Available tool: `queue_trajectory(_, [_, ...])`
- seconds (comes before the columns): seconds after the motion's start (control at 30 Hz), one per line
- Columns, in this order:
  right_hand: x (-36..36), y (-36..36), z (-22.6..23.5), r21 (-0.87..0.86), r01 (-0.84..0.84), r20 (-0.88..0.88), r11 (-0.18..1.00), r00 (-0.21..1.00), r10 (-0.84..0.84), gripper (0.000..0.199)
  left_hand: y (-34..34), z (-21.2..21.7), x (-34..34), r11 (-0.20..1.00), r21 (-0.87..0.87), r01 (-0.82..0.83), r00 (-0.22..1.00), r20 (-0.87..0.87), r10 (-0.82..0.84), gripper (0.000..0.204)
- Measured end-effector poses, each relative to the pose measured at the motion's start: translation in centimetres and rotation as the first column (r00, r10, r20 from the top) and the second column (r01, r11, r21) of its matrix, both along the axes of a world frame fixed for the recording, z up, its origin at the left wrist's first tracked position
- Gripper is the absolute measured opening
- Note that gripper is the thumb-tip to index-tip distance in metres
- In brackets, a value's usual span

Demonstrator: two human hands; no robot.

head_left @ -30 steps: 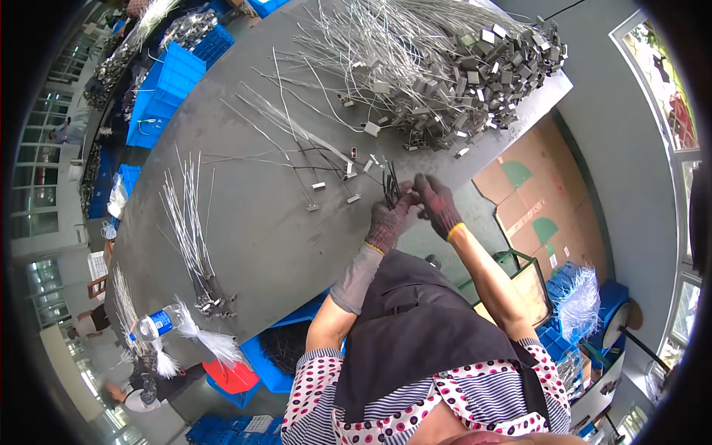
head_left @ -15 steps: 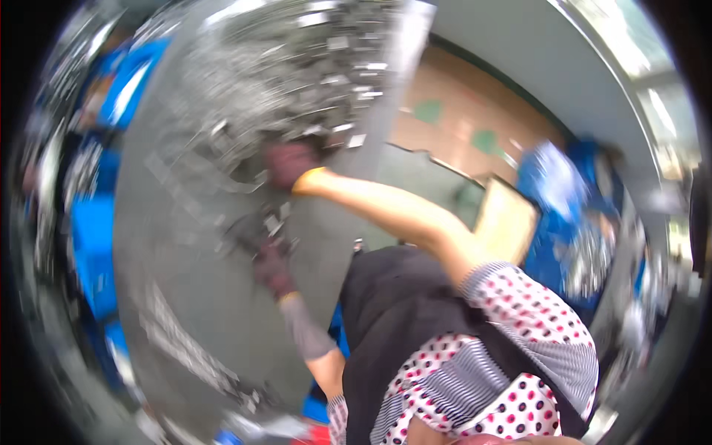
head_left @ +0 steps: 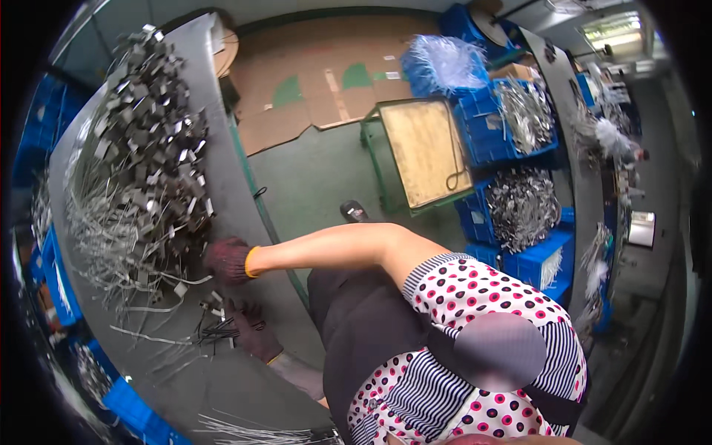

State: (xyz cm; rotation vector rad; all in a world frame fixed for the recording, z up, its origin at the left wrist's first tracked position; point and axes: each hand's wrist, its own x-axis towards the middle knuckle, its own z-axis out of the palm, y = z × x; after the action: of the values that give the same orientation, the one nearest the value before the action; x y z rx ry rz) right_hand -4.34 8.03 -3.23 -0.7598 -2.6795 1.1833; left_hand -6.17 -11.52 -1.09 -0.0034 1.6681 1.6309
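My left hand (head_left: pixel 254 335), in a dark maroon glove, is closed around a small bunch of thin dark strips (head_left: pixel 215 331) just above the grey table. Small metal-coloured blocks (head_left: pixel 213 302) lie by its fingers. My right hand (head_left: pixel 228 260), in a maroon glove with a yellow cuff, is curled at the near edge of a large pile of pieces (head_left: pixel 152 163). These have shiny rectangular metal ends and long thin grey strips. A pale strip runs close under the right hand; its fingertips are hidden, so what they hold does not show.
The grey table (head_left: pixel 256 397) carries more pale strips (head_left: pixel 245 430) at its lower end. Blue bins full of metal pieces (head_left: pixel 519 208) stand to the right, beside a green-framed cart with a wooden top (head_left: pixel 426 152). Flattened cardboard (head_left: pixel 311 74) lies beyond the table edge.
My view has swung round, and the blur has gone. The table and pile now sit further left. The right hand stays by the pile, the left by the dark strips.
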Motion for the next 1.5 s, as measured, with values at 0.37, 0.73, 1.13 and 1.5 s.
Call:
queue_trajectory(0.37, [21.8, 0.6, 3.5, -0.725, 0.123, -0.017, 0.678, 0.98, -0.197, 0.022, 8.2, -3.0, -0.5, 0.883, 0.438, -0.17, 0.884, 0.464, -0.06, 0.027])
queue_trajectory(0.73, [41.6, 2.2, -2.1, -0.368, 0.415, 0.401, 0.832, 0.878, -0.26, 0.026, 9.3, -2.9, 0.5, 0.747, 0.554, -0.367, 0.905, 0.4, 0.148, 0.022])
queue_trajectory(1.13, [45.0, 4.5, 1.3, -0.332, 0.579, 0.487, 0.744, 0.781, -0.391, 0.016, 6.2, 2.6, 0.2, 0.712, 0.391, -0.583, 0.809, 0.196, 0.555, 0.025])
queue_trajectory(1.5, [36.2, 7.9, 1.6, -0.51, 0.384, 0.388, 0.769, 0.901, -0.193, 0.015, 3.3, 1.3, 3.1, 0.763, 0.414, -0.496, 0.868, 0.202, 0.454, 0.028])
